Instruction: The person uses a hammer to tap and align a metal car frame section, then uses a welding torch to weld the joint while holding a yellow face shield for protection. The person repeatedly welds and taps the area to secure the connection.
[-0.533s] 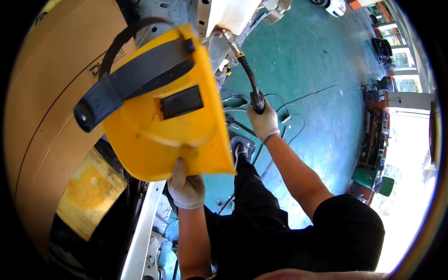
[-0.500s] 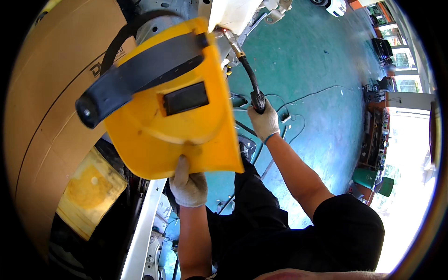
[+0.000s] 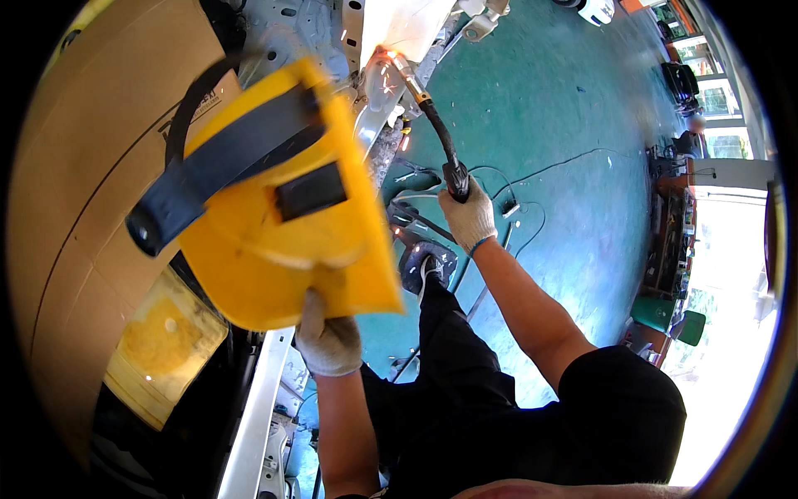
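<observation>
My gloved left hand (image 3: 329,339) grips the lower edge of a yellow welding mask (image 3: 291,270), its thumb lying on the inner side. The mask has a dark viewing window (image 3: 311,192) and a black headband (image 3: 237,154), and motion blurs it. In my gloved right hand (image 3: 469,218) is the black handle of a welding torch (image 3: 438,125), held closed. Its metal tip meets the lower edge of a pale metal panel (image 3: 407,29), where an orange glow and flying sparks show. The mask hides part of the bare metal frame (image 3: 312,37) behind it.
A large cardboard sheet (image 3: 91,158) stands at the left, above a stained yellow block (image 3: 169,349). A silver metal rail (image 3: 258,416) runs beside my left arm. Cables (image 3: 553,176) trail over the green floor (image 3: 573,108). My foot is by a dark pad (image 3: 413,268).
The welding mask and my left hand have shifted left and slightly down, uncovering more of the metal frame. Sparks now spray from the torch tip. My right hand has barely moved.
</observation>
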A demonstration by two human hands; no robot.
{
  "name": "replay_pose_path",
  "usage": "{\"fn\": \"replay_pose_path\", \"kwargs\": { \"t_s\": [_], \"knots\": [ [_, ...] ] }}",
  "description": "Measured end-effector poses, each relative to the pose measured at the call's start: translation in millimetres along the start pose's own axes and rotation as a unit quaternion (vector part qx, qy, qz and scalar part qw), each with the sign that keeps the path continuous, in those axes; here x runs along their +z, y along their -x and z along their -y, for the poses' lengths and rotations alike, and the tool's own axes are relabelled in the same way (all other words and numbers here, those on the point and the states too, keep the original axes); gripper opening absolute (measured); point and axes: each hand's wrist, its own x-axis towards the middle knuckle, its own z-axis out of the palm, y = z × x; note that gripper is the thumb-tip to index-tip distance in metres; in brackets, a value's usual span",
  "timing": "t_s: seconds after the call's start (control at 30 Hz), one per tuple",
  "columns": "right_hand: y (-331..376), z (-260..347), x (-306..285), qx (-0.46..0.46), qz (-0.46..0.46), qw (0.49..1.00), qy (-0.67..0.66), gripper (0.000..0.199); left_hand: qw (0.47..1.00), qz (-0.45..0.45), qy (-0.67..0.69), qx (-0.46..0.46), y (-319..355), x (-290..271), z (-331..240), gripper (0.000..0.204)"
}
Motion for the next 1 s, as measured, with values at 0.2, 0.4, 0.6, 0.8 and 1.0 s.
{"fn": "replay_pose_path", "kwargs": {
  "t_s": [0.2,0.4,0.6,0.8,1.0],
  "knots": [
    [0.5,-2.3,2.6,-0.023,-0.007,1.0,0.009,0.032,0.994,-0.107,0.003,0.031,29.6,-58.0,-16.4,0.051],
    [0.5,-4.0,5.7,-0.016,-0.001,0.999,-0.029,0.031,0.994,-0.102,-0.006,0.022,32.9,-65.7,-12.7,0.053],
    [0.4,-5.2,8.1,-0.002,0.002,0.999,-0.05,0.033,0.999,-0.017,-0.028,-0.001,10.3,-22.4,4.6,0.057],
    [-18.3,-48.6,30.1,-0.029,0.08,0.945,-0.317,0.028,0.999,0.029,-0.02,-0.024,-4.5,51.6,28.8,0.046],
    [-31.0,-80.3,42.5,-0.058,0.069,0.957,-0.277,0.031,0.999,0.042,-0.029,-0.012,-5.0,43.3,20.3,0.053]
  ]
}}
